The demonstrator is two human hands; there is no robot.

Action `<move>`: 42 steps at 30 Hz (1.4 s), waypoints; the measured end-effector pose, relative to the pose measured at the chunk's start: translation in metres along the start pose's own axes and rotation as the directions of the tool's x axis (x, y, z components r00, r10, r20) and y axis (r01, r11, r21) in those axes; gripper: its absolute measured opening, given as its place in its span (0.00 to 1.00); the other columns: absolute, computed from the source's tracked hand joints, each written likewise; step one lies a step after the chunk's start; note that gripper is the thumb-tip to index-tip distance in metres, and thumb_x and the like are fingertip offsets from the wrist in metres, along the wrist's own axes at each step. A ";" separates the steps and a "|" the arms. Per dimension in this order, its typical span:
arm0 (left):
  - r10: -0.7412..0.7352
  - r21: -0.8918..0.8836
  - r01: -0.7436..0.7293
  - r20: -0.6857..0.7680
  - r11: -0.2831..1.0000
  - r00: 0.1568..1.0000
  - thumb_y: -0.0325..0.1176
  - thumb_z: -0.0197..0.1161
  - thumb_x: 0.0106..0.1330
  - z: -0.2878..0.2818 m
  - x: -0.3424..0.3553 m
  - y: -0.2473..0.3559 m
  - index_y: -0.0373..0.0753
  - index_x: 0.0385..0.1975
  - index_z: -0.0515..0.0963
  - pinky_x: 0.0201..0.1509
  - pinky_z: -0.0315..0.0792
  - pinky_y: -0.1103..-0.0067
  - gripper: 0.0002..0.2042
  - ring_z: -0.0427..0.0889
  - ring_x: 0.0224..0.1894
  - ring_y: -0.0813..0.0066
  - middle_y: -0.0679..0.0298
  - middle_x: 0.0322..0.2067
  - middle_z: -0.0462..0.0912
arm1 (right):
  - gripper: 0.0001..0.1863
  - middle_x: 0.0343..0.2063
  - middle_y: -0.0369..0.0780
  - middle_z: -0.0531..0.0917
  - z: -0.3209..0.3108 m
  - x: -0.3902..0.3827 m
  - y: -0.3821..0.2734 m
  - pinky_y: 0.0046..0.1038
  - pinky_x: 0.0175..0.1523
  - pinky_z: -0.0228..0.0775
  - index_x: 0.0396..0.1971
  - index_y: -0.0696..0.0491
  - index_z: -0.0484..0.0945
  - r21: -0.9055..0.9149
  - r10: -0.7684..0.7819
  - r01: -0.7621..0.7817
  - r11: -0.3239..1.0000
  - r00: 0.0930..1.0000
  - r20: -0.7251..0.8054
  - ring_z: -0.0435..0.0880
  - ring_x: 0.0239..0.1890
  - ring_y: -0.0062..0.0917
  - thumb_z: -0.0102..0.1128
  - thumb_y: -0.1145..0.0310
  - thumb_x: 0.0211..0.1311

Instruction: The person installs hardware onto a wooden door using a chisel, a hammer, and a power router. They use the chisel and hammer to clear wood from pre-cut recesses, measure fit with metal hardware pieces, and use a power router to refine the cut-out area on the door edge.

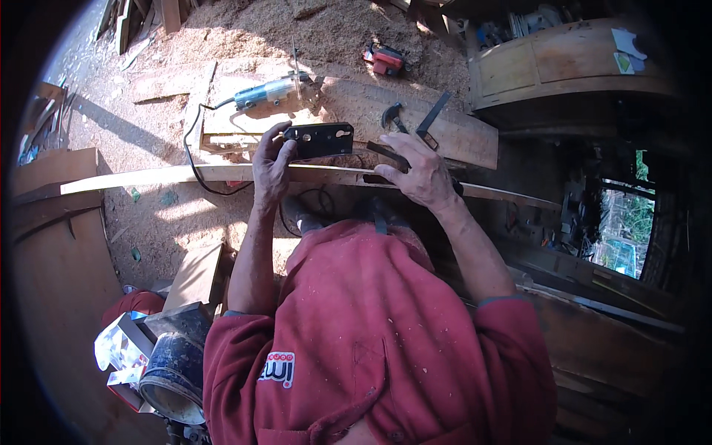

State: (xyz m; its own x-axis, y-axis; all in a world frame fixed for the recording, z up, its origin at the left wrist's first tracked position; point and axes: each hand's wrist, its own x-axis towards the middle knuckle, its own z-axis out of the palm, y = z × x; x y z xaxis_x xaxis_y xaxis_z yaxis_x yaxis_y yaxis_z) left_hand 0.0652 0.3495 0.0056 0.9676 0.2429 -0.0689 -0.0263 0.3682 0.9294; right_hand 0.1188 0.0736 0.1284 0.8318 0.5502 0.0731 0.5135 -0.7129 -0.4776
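My left hand (pixel 273 167) grips a black mortise lock case (pixel 320 139) by its left end, thumb on the face. The case is held above a long narrow wooden board (pixel 159 178), set on edge across in front of me. Near the lock's right end, my right hand (pixel 421 170) is closed around a dark flat bar, apparently a chisel (pixel 387 154). Its blade points left, and a dark end shows behind the palm. Just below my right thumb, a dark slot (pixel 374 179) is cut in the board's edge.
Beyond the board, a blue corded power tool (pixel 267 93), a hammer (pixel 393 116) and a try square (pixel 433 121) lie on wide planks (pixel 460 139). A red tool (pixel 384 59) rests in sawdust farther off. A wooden cabinet (pixel 564 63) stands at right, a dark bucket (pixel 174 367) at lower left.
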 end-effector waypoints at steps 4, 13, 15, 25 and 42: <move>-0.095 -0.045 0.105 0.188 0.993 0.978 0.28 0.62 0.73 0.012 -0.012 0.002 0.39 0.62 0.74 0.56 0.73 0.80 0.18 0.79 0.50 0.79 0.62 0.46 0.83 | 0.30 0.46 0.47 0.86 -0.005 0.053 -0.017 0.37 0.57 0.76 0.56 0.52 0.80 0.135 -0.058 0.021 0.991 0.960 0.275 0.85 0.50 0.39 0.73 0.53 0.56; 0.189 0.016 -0.208 -0.493 0.978 0.849 0.27 0.63 0.71 0.074 -0.074 -0.021 0.35 0.58 0.71 0.52 0.79 0.77 0.17 0.82 0.50 0.72 0.59 0.48 0.80 | 0.17 0.38 0.49 0.84 -0.019 0.038 0.032 0.38 0.45 0.77 0.44 0.58 0.79 0.323 -0.375 0.226 0.919 0.749 0.546 0.86 0.42 0.45 0.67 0.68 0.55; 0.202 0.149 -0.139 -0.809 0.979 0.552 0.26 0.60 0.73 0.085 -0.099 -0.045 0.34 0.56 0.71 0.47 0.79 0.81 0.14 0.80 0.45 0.77 0.63 0.45 0.78 | 0.20 0.43 0.50 0.84 -0.012 0.019 0.066 0.39 0.48 0.78 0.46 0.59 0.78 0.333 -0.467 0.332 0.882 0.703 0.536 0.86 0.45 0.45 0.67 0.68 0.53; -0.228 -0.289 0.019 -0.712 0.957 0.664 0.39 0.58 0.74 0.185 -0.132 -0.108 0.34 0.70 0.56 0.60 0.74 0.72 0.30 0.74 0.61 0.69 0.56 0.62 0.70 | 0.13 0.47 0.51 0.82 -0.006 -0.012 0.096 0.39 0.41 0.80 0.36 0.58 0.73 0.401 -0.623 0.479 0.781 0.634 0.457 0.85 0.37 0.45 0.65 0.76 0.50; -0.161 -0.350 -0.134 -0.695 0.927 0.701 0.46 0.72 0.62 0.180 -0.111 -0.135 0.36 0.75 0.45 0.70 0.65 0.63 0.50 0.61 0.72 0.55 0.53 0.72 0.53 | 0.21 0.48 0.53 0.82 0.007 -0.012 0.096 0.38 0.46 0.81 0.47 0.60 0.73 0.418 -0.649 0.504 0.756 0.658 0.382 0.86 0.44 0.45 0.66 0.76 0.52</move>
State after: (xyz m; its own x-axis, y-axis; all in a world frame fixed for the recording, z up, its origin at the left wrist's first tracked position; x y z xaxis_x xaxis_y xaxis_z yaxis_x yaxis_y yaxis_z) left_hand 0.0070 0.1111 -0.0464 0.5078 0.7344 -0.4502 -0.2415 0.6230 0.7440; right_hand 0.1568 0.0017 0.0755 0.1333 0.9908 0.0239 0.7190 -0.0800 -0.6904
